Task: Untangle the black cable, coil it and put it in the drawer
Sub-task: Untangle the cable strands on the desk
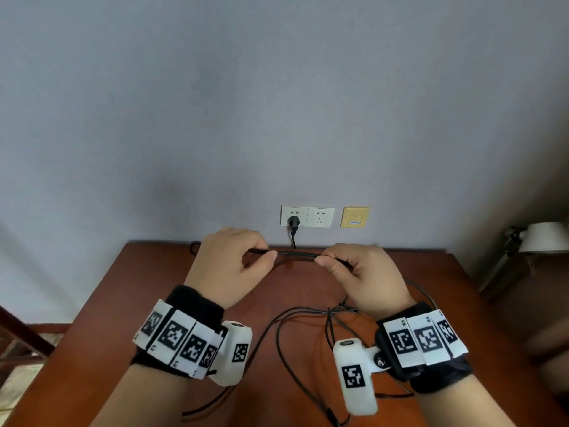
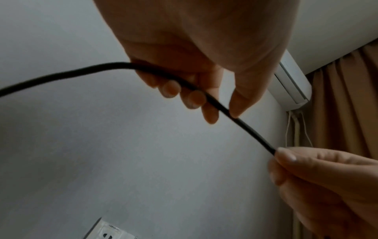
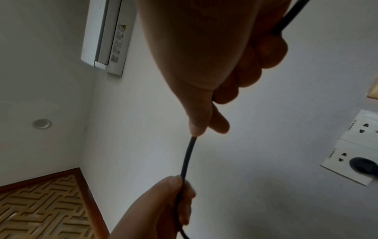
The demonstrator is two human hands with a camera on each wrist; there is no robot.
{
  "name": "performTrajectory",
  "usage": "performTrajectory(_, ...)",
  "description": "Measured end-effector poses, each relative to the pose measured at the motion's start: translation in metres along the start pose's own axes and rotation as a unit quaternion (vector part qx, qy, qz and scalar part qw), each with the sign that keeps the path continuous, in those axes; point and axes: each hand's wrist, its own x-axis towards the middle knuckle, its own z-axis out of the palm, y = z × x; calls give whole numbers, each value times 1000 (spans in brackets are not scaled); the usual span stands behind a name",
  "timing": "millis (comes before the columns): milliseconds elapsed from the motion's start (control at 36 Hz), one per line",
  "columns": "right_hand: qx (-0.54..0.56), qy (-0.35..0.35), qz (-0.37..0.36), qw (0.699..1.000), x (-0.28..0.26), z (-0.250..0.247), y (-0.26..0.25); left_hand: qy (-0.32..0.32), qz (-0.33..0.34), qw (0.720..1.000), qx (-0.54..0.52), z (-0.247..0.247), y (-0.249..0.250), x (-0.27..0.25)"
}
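A short straight stretch of the black cable (image 1: 297, 254) is held taut above the far edge of the wooden table (image 1: 147, 318). My left hand (image 1: 268, 251) pinches it between thumb and fingers, with the cable running on through the curled fingers (image 2: 192, 98). My right hand (image 1: 324, 256) pinches the other end of the stretch, a hand's width to the right. In the right wrist view the cable (image 3: 187, 158) spans from the right hand (image 3: 206, 129) down to the left hand (image 3: 174, 194). The rest lies in tangled loops (image 1: 308, 315) on the table below my wrists. No drawer is in view.
A double wall socket (image 1: 320, 217) sits behind the table with a black plug (image 1: 293, 222) in its left outlet. A yellow wall plate (image 1: 354, 216) is beside it. A white lamp (image 1: 542, 241) stands at the right, dark wooden furniture (image 1: 18, 331) at the left.
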Motion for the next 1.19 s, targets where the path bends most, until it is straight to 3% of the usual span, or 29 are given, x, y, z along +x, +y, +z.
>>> performTrajectory(111,-2,-3,-16,1000,3,5,-4,-93,20,995,-17,9,18,4)
performTrajectory(194,6,-11,-15,1000,4,11,-7,-117,35,992,-33,19,32,5)
performTrajectory(417,29,0,-2,1000,1,6,-6,-90,35,993,-74,22,36,2)
performTrajectory(528,22,3,9,1000,-1,0,-4,-46,21,991,-120,13,29,2)
performTrajectory(861,23,-8,34,999,-4,-10,2,10,-12,997,-76,-4,7,-7)
performTrajectory(1083,13,16,51,999,-1,-5,3,-19,-46,999,-2,0,7,-3)
performTrajectory(1194,15,23,31,999,0,1,-5,-62,-10,998,2,8,26,2)
